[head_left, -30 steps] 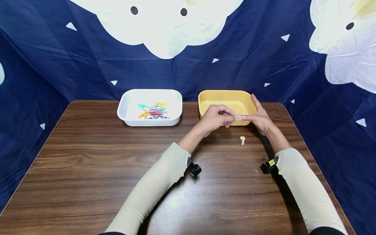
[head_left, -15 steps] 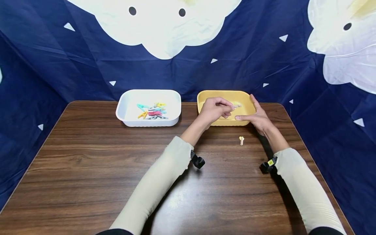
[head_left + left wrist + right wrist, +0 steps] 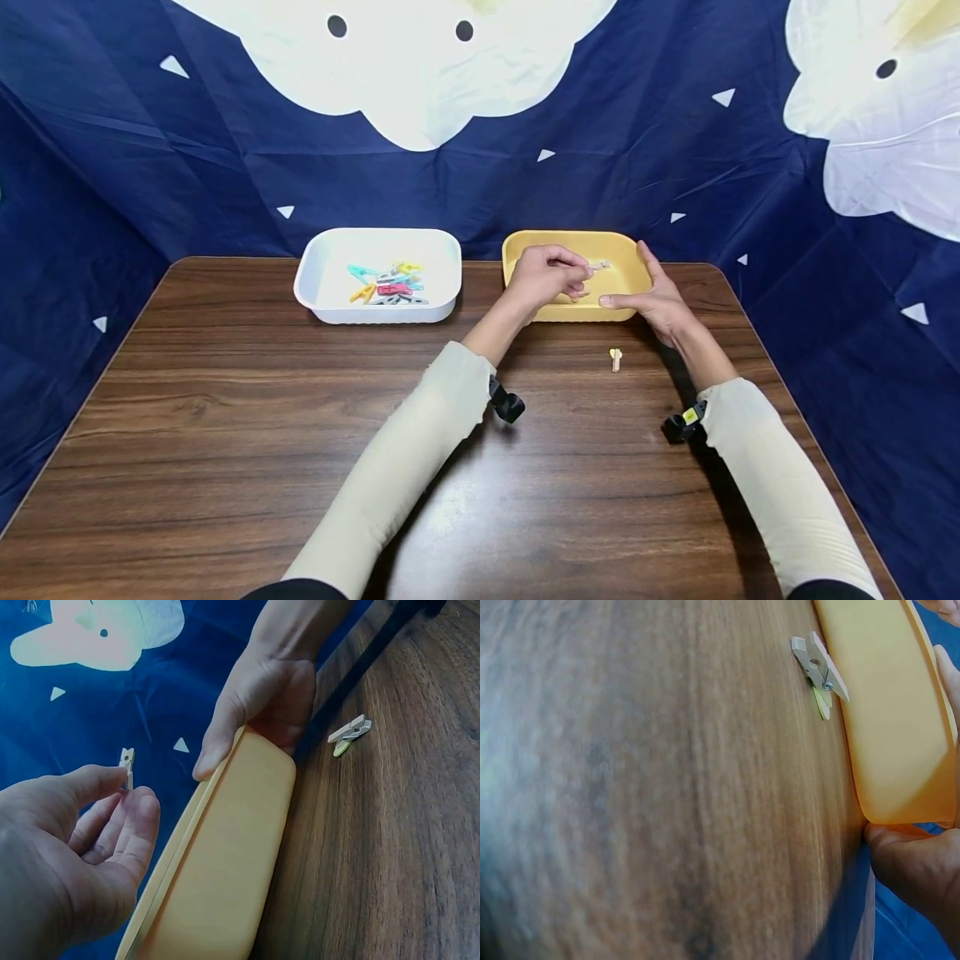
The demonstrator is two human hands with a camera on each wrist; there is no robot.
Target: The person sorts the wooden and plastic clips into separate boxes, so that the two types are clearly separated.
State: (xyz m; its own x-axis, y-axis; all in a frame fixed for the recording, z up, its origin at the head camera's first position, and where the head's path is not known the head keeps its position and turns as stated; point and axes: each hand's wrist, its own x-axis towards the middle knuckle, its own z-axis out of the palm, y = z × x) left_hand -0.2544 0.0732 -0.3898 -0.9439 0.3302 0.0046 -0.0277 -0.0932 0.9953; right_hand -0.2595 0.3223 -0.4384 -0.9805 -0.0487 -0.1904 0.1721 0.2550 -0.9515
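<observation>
My left hand (image 3: 543, 279) pinches a small wooden clothespin (image 3: 127, 766) between thumb and fingertips, over the yellow plastic bin (image 3: 555, 314). At the bin's right end, my right hand (image 3: 660, 302) grips the corner, its thumb over the front rim and its fingers along the side. Another wooden clothespin (image 3: 616, 360), with a yellow piece at one end, lies on the table just in front of the bin; the right wrist view shows its metal spring. Part of the bin's inside is hidden behind my left hand.
To the left stands a white plastic bin (image 3: 330, 313) with several coloured clothespins (image 3: 393, 289) in it. Both bins sit near the back edge of the brown wooden table (image 3: 225, 433). A dark blue cloth (image 3: 420, 192) hangs right behind them.
My left hand has moved the clothespin away from the right thumb, slightly back and left over the bin. The right hand keeps its grip on the corner.
</observation>
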